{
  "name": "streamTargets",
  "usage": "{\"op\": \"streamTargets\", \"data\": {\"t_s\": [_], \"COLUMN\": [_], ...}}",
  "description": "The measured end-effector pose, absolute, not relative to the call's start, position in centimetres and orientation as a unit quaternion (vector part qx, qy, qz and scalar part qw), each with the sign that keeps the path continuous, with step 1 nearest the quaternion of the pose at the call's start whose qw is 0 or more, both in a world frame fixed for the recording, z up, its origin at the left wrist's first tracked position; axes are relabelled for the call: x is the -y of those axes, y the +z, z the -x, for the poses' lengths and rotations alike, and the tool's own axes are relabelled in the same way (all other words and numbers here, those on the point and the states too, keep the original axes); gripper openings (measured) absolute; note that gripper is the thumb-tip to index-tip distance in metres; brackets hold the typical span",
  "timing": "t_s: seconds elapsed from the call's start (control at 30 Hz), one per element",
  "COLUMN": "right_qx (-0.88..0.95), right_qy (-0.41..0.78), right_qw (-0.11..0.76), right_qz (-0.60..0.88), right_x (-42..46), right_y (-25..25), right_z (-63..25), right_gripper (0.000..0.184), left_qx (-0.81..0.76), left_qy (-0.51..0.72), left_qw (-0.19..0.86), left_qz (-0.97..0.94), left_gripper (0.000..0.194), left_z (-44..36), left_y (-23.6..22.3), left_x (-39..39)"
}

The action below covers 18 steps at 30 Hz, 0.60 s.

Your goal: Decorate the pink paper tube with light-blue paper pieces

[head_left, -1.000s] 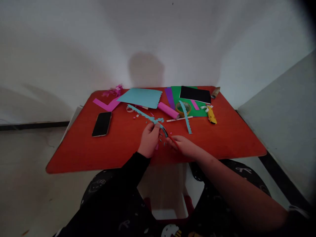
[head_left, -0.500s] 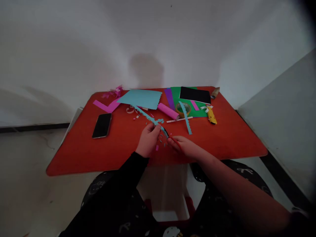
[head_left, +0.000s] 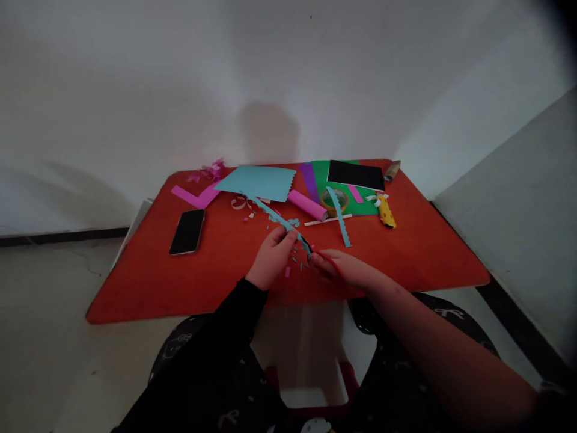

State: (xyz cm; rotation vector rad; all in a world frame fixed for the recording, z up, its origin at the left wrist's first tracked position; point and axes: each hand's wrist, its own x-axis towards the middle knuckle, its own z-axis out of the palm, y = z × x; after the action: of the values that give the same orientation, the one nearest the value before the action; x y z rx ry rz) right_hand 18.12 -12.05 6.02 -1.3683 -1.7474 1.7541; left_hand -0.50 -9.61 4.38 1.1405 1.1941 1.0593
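Note:
My left hand [head_left: 273,258] is closed on a long light-blue paper strip [head_left: 270,213] with a zigzag edge, which runs up and left from my fingers. My right hand [head_left: 345,269] grips red-handled scissors [head_left: 315,254], whose dark blades meet the strip right beside my left fingers. Small blue and pink paper scraps [head_left: 294,263] lie on the red table [head_left: 216,270] between and under both hands.
A black phone [head_left: 187,231] lies at the left. Behind are a light-blue sheet [head_left: 259,181], pink strips [head_left: 196,195], a pink roll [head_left: 307,204], a tape ring [head_left: 334,200], green paper [head_left: 360,204], a black card [head_left: 356,174], another blue strip [head_left: 340,224], a yellow cutter [head_left: 386,211].
Both hands stay at the strip with only slight shifts; the strip has slid a little through my left fingers. The view has drifted slightly downward.

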Motion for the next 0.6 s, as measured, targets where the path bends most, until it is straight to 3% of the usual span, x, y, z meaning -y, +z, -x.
{"op": "streamTargets", "data": {"t_s": [0.5, 0.6], "right_qx": [0.603, 0.602], "right_qy": [0.605, 0.606], "right_qw": [0.217, 0.209], "right_qz": [0.473, 0.476], "right_x": [12.5, 12.5], "right_y": [4.6, 4.9], "right_z": [-16.7, -16.6], "right_gripper": [0.063, 0.062], "left_qx": [-0.510, -0.517], "left_qy": [0.493, 0.500], "left_qw": [0.546, 0.502], "left_qz": [-0.445, -0.480], "left_gripper": [0.038, 0.034], "left_z": [-0.9, -0.9], "left_y": [2.8, 2.8], "left_x": [10.7, 10.8]}}
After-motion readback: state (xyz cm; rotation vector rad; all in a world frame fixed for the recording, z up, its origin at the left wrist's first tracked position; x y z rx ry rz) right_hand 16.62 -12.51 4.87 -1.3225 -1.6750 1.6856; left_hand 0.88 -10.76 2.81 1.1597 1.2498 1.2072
